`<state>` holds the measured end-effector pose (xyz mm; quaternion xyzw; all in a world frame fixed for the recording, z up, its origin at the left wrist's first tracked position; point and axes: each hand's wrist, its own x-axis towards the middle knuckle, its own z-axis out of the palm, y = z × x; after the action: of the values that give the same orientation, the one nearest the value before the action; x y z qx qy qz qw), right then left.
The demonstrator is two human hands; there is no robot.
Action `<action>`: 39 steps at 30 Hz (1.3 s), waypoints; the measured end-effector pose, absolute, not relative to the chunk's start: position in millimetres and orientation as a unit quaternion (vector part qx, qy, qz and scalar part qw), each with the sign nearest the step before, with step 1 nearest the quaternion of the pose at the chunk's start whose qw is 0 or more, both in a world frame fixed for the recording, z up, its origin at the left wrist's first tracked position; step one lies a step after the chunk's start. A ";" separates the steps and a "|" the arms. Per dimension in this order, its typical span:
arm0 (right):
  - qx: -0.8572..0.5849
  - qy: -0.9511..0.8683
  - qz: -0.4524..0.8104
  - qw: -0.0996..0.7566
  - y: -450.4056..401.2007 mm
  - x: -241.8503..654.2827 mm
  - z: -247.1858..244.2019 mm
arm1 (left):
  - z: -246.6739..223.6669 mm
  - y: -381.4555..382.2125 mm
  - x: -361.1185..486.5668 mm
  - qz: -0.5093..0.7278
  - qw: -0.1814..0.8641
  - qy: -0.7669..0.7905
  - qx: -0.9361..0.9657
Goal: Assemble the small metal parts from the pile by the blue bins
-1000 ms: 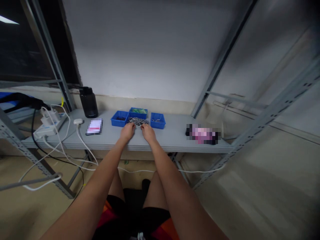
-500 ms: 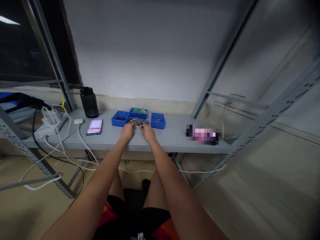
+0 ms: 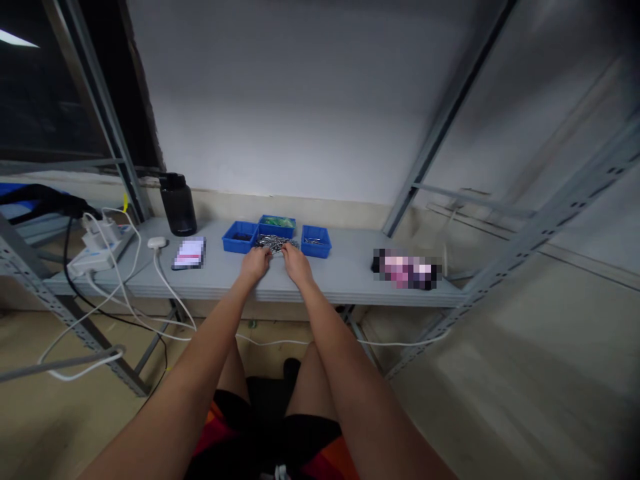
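Grey shelf (image 3: 350, 267), flat top. Left part: white power strip (image 3: 103, 259), small white gadget (image 3: 157, 243) on a cable, phone (image 3: 189, 254), black bottle (image 3: 179, 208) upright near back. Middle: blue left tray (image 3: 236, 247), back tray (image 3: 276, 233), right tray (image 3: 316, 253), metal pieces (image 3: 277, 243) heaped between. Right end: pixelated item (image 3: 404, 268), can't identify.

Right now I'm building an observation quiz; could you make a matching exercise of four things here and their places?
1. Black lidded bottle
2. Heap of shiny metal pieces
3. Blue plastic tray with green contents
4. White plastic power strip

A. Nearest the left hand and right hand
B. Grey shelf's left end
C. Behind the bright-screened phone
D. Just behind the heap

Pairs: 1-C; 2-A; 3-D; 4-B
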<state>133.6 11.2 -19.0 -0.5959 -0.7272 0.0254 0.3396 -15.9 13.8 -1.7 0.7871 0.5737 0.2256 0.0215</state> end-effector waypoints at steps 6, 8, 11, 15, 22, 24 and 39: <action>-0.628 -0.718 0.038 0.298 12.1 133.2 -19.2 | -0.8 11.3 -15.8 0.260 0.017 0.576 0.775; -0.630 -0.717 0.042 0.294 10.8 132.5 -18.6 | -1.1 11.1 -15.9 0.263 0.016 0.576 0.774; -0.611 -0.724 0.041 0.317 8.5 131.5 -17.6 | -2.2 12.2 -16.5 0.255 0.020 0.575 0.777; -0.576 -0.741 0.051 0.341 6.5 131.2 -16.6 | -3.3 13.8 -17.3 0.250 0.021 0.578 0.777; -0.556 -0.746 0.061 0.361 5.5 131.6 -15.9 | -1.1 10.7 -17.0 0.240 0.012 0.585 0.775; -0.551 -0.753 0.056 0.355 6.3 131.6 -16.6 | -1.0 10.6 -17.0 0.232 0.008 0.582 0.779; -0.608 -0.721 0.002 0.333 3.4 129.3 -13.8 | 4.4 5.7 -12.2 0.250 0.031 0.619 0.744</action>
<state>129.3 3.4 -13.8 -0.6082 -0.7207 0.0024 0.3327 -12.2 5.7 4.4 0.7444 0.6186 0.2497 0.0311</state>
